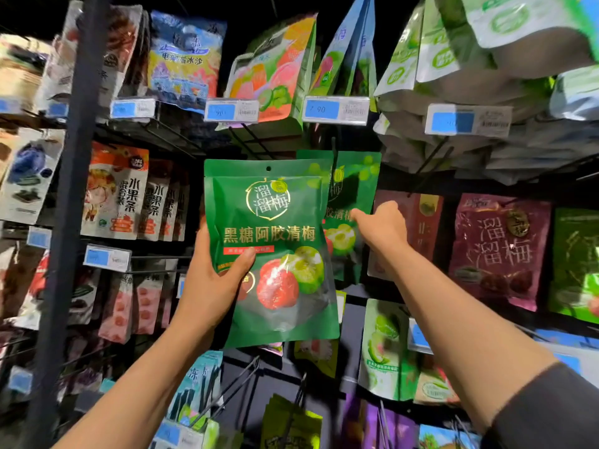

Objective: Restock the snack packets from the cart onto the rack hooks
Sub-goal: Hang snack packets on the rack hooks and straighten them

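My left hand (212, 283) grips a green plum snack packet (272, 222) by its lower left edge, thumb across the front, and holds it upright in front of the rack. Its punched hang hole sits at the top centre. Just behind it to the right hangs a matching green packet (353, 189) on a black rack hook (334, 153). My right hand (382, 226) reaches to that hanging packet with fingers curled against its right edge; the fingertips are hidden, so the grip is unclear. No cart is in view.
A dark upright rack post (69, 205) stands at the left. Hooks all around carry hanging packets: orange fruit-strip bags (113, 192), maroon plum bags (496, 247), pale green bags (384, 348). Blue price tags (335, 110) stick out on hook ends. Bare hook wires (240, 380) project below.
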Demonstrator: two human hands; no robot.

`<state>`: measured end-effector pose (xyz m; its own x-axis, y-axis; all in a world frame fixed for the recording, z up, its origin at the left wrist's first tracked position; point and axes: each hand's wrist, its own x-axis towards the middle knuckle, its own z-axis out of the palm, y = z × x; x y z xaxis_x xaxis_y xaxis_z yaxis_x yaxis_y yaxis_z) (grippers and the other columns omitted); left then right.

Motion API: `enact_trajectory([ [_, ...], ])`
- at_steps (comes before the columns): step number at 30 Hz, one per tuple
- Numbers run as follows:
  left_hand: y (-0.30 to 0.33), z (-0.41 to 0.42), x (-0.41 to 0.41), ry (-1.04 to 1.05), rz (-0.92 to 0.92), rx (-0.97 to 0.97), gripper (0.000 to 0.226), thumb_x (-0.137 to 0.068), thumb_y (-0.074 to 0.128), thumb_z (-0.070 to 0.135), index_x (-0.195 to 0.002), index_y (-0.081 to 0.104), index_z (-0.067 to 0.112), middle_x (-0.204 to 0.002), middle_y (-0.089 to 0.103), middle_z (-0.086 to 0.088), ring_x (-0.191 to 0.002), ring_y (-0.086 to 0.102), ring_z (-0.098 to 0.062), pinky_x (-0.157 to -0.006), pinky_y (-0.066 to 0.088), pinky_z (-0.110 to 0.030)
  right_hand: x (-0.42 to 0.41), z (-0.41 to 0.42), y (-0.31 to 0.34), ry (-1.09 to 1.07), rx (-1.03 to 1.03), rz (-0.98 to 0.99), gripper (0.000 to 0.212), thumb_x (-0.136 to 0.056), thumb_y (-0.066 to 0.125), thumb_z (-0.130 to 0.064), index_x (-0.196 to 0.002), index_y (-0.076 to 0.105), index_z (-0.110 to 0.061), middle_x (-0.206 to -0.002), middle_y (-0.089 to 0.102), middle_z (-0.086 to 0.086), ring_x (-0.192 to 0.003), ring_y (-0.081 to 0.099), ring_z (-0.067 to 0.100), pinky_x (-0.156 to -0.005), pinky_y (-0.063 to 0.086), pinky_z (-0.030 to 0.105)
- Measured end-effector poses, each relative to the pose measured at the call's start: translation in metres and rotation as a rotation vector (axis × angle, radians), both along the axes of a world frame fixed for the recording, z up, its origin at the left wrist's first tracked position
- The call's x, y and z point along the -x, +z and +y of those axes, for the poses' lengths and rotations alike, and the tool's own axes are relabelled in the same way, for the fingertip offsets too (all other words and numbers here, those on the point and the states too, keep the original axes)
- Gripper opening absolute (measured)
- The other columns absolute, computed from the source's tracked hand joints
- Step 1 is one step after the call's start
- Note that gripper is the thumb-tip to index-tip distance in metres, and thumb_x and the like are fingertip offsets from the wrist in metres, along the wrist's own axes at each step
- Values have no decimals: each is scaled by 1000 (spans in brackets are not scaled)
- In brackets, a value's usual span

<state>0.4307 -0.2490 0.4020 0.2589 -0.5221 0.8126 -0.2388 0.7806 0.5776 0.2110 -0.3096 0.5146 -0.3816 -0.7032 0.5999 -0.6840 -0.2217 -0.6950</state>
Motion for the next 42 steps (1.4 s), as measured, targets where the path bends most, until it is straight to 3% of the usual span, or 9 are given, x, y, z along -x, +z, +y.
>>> enact_trajectory([
  [6, 31, -26, 19, -78, -49, 23, 55, -88, 64, 16, -137, 39, 22, -119, 57, 14, -101, 53, 17, -80, 40, -2, 3, 41, 47, 119, 755, 389, 33, -95, 44, -12, -122, 58, -1, -120, 59, 16, -113, 53, 30, -94, 35, 32],
  [10, 46, -42, 36, -136, -71, 57, 54, -89, 63, 11, -137, 39, 19, -117, 56, 17, -95, 53, 20, -80, 41, -4, 8, 34, 114, 216, 550, 742, 39, -102, 41, -16, -138, 48, -5, -147, 43, 10, -138, 35, 22, -110, 22, 26],
  [15, 51, -59, 52, -185, -66, 61, 50, -90, 62, 6, -132, 39, 19, -114, 59, 9, -92, 55, 19, -76, 40, -1, 15, 17, 145, 390, 338, 767, 30, -99, 44, -6, -124, 60, -2, -150, 39, 10, -144, 26, 19, -117, 21, 39],
  [21, 61, -73, 56, -219, -48, 82, 54, -91, 62, 9, -138, 38, 18, -118, 58, 10, -98, 56, 14, -77, 42, -3, 18, 17, 140, 393, 398, 787, 29, -97, 46, -7, -122, 61, -2, -149, 40, 12, -143, 29, 18, -116, 25, 37],
  [25, 77, -79, 55, -198, -68, 102, 54, -90, 63, 15, -138, 38, 20, -115, 55, 21, -98, 53, 18, -79, 40, -1, 23, 15, 132, 386, 477, 865, 50, -88, 41, -24, -131, 54, -2, -148, 39, 15, -142, 30, 24, -117, 24, 36],
  [28, 83, -83, 55, -169, -93, 86, 57, -89, 65, 22, -139, 37, 26, -113, 54, 28, -102, 52, 17, -82, 38, 0, 29, 7, 126, 397, 539, 910, 54, -85, 38, -18, -133, 51, 1, -148, 38, 17, -143, 28, 30, -118, 22, 36],
  [30, 83, -84, 56, -166, -91, 78, 56, -90, 65, 21, -138, 38, 28, -110, 54, 31, -100, 52, 17, -80, 38, 0, 33, 2, 122, 416, 565, 911, 54, -85, 37, -16, -135, 50, 1, -149, 37, 16, -143, 26, 29, -118, 18, 24],
  [36, 78, -83, 57, -200, -117, 59, 56, -89, 64, 25, -139, 39, 27, -122, 58, 15, -113, 55, -4, -95, 42, -23, 40, -6, 118, 451, 641, 946, 57, -88, 30, -24, -136, 48, 1, -150, 36, 17, -143, 25, 26, -117, 18, 19],
  [42, 66, -84, 57, -200, -91, 45, 47, -89, 65, 21, -129, 43, 34, -111, 61, 20, -98, 57, 11, -78, 40, -2, 39, -8, 118, 450, 624, 905, 53, -87, 36, -5, -138, 47, -2, -151, 34, 13, -143, 22, 19, -113, 12, 7],
])
